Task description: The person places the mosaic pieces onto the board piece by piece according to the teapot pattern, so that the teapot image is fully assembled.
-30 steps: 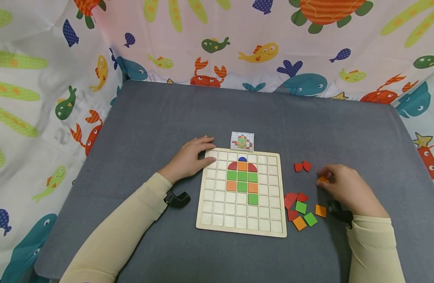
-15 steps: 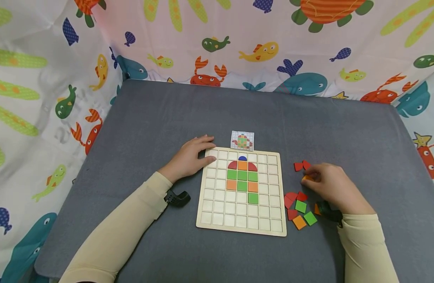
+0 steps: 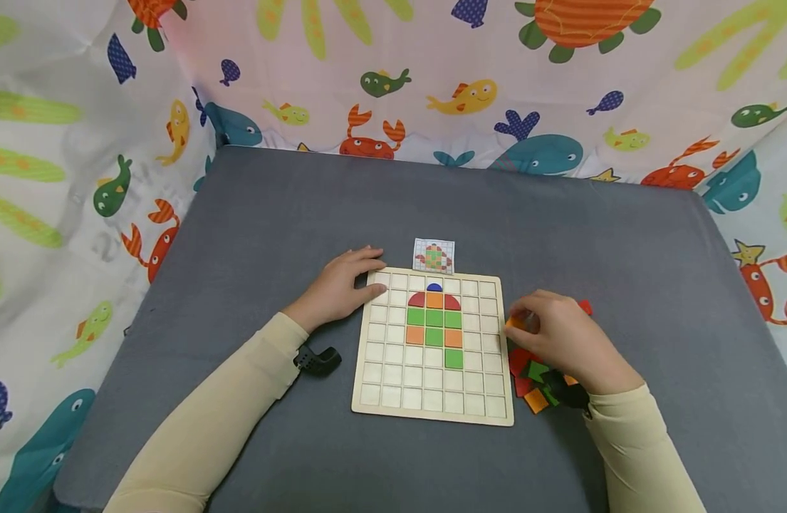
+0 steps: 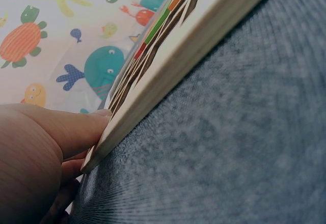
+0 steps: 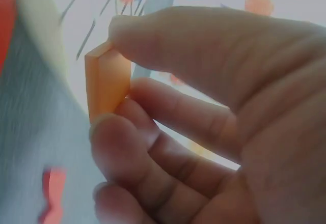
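Note:
Thumb and fingers of my right hand (image 3: 565, 333) pinch an orange square tile (image 5: 109, 79) by its edges, off the table at the right rim of a wooden grid board (image 3: 412, 375). My left hand (image 3: 332, 291) rests at the board's upper left corner, the thumb (image 4: 84, 130) over the rim and the fingers along the corner. Set in the grid are a blue half-round piece (image 3: 434, 287), red curved pieces (image 3: 417, 300), green squares (image 3: 434, 318) and orange squares (image 3: 415, 335). A small card (image 3: 434, 256) with a coloured grid pattern lies against the board's top edge.
Loose red, green and orange tiles (image 3: 535, 401) lie right of the board, partly hidden under my right hand and wrist. Red pieces (image 3: 585, 307) lie beyond that hand. The grey table (image 3: 290, 206) meets a curtain (image 3: 431, 43) printed with sea animals at its back.
My right hand has carried the orange tile leftward, from the right of the loose pieces to the board's right edge. My left hand has stayed at the corner.

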Motion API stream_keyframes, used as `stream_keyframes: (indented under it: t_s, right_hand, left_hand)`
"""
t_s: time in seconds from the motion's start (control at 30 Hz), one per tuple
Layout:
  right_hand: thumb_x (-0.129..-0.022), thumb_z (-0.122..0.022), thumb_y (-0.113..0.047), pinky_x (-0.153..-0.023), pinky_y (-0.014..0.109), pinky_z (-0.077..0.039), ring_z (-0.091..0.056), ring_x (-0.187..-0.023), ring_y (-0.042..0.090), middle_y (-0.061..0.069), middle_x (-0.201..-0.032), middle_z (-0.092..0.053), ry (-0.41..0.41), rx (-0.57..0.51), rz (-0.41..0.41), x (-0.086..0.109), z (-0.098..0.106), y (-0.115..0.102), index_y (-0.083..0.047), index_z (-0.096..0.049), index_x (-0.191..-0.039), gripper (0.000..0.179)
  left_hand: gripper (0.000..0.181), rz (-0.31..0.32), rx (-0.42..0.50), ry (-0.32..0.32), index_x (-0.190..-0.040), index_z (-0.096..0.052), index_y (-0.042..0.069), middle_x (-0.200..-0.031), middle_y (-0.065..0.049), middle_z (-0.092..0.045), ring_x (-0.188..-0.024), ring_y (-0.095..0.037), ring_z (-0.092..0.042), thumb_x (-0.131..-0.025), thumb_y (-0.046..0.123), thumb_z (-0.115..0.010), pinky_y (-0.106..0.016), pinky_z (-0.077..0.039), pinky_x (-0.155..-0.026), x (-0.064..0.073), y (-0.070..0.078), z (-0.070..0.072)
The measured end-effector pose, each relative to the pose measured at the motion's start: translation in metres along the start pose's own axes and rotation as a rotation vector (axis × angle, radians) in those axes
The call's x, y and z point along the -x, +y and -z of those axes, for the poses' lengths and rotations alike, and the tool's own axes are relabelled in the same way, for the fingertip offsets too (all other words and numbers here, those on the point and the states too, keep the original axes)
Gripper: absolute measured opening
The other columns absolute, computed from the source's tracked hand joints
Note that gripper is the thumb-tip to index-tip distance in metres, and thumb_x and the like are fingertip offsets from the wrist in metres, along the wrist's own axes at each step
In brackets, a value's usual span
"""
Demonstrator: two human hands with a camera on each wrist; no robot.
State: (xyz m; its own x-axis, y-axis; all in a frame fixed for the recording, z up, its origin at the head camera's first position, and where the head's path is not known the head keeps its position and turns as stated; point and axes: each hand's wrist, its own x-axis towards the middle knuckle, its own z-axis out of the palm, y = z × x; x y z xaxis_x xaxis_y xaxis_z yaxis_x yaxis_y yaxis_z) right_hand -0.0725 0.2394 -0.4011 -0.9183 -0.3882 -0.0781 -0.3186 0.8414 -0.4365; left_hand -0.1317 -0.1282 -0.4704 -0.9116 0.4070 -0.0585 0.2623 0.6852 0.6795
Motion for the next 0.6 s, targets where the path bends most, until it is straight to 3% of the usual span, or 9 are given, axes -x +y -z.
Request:
stream_keyframes:
  t_s: [0.37,0.6]
  right_hand:
    - [-0.086,-0.086,-0.015,-0.062,0.026,-0.053,-0.055,-0.074,0.009,-0.003,-0.086,-0.067,-0.03,0.095,0.242,-0.018,-0.033,-0.041,-0.011,-0.078,-0.095,0.012]
    - [-0.085,-0.086,-0.015,-0.06,0.023,-0.051,-0.052,-0.072,0.006,-0.006,-0.086,-0.063,-0.039,0.088,0.328,-0.019,-0.041,-0.059,-0.015,-0.075,-0.089,0.011]
  left_hand:
    - [0.052,0.009,-0.003,-0.002,-0.149,-0.061,0.013,-0.167,0.0,-0.042,-0.16,-0.023,-0.027,-0.104,0.038,-0.07,-0.053,-0.019,-0.132,0.002,-0.001,0.002]
    - [0.052,0.007,-0.01,-0.001,-0.149,-0.062,0.014,-0.167,0.0,-0.042,-0.16,-0.022,-0.027,-0.104,0.038,-0.069,-0.053,-0.019,-0.133,0.001,0.001,0.003]
